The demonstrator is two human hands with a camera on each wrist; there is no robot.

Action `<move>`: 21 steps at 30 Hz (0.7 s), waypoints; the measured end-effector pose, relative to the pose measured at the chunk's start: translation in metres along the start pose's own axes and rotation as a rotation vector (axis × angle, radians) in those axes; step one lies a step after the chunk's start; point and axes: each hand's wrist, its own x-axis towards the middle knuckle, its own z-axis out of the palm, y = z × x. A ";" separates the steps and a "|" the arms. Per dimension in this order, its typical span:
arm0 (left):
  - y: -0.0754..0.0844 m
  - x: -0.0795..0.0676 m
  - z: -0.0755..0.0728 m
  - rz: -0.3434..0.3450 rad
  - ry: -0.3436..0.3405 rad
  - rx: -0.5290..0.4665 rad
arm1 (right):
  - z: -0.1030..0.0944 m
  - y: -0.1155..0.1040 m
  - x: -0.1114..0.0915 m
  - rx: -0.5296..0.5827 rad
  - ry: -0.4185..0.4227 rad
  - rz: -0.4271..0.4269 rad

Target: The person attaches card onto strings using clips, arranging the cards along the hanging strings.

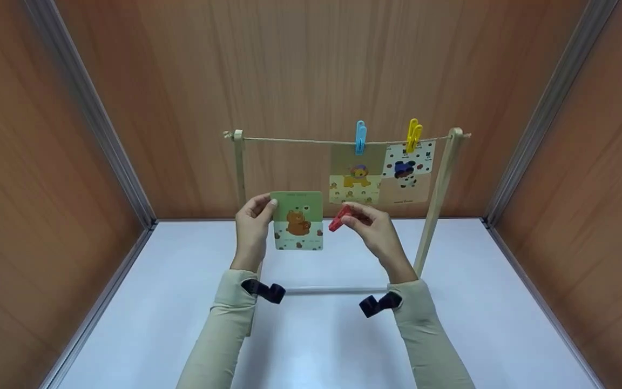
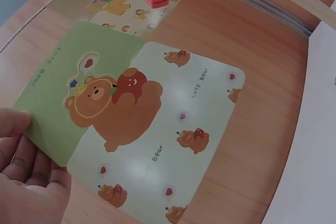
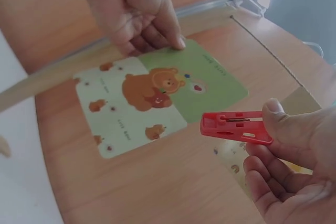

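My left hand (image 1: 254, 224) pinches a card with a bear picture (image 1: 298, 221) by its upper left edge, thumb in front and fingers behind. The card is green above and pale with small bears below; it hangs upright under the string (image 1: 295, 141). A red clothespin (image 1: 338, 219) is pinched between thumb and fingers of my right hand (image 1: 373, 229), just right of the card. In the right wrist view the clothespin (image 3: 233, 125) points toward the card (image 3: 152, 98), its handle end in my fingers.
A wooden frame's posts (image 1: 439, 200) hold the string. On its right half hang a lion card (image 1: 356, 181) under a blue clothespin (image 1: 360, 138) and a dog card (image 1: 408, 175) under a yellow clothespin (image 1: 413, 136). A wood-grain panel (image 1: 289, 65) stands behind, above the white table (image 1: 192, 281).
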 end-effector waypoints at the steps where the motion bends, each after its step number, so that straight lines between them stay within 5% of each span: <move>1: 0.001 0.000 0.000 0.001 0.000 0.004 | 0.000 -0.002 0.001 0.001 -0.001 -0.005; 21: 0.026 0.011 0.012 0.034 0.003 -0.035 | 0.002 -0.044 0.023 0.019 0.038 -0.108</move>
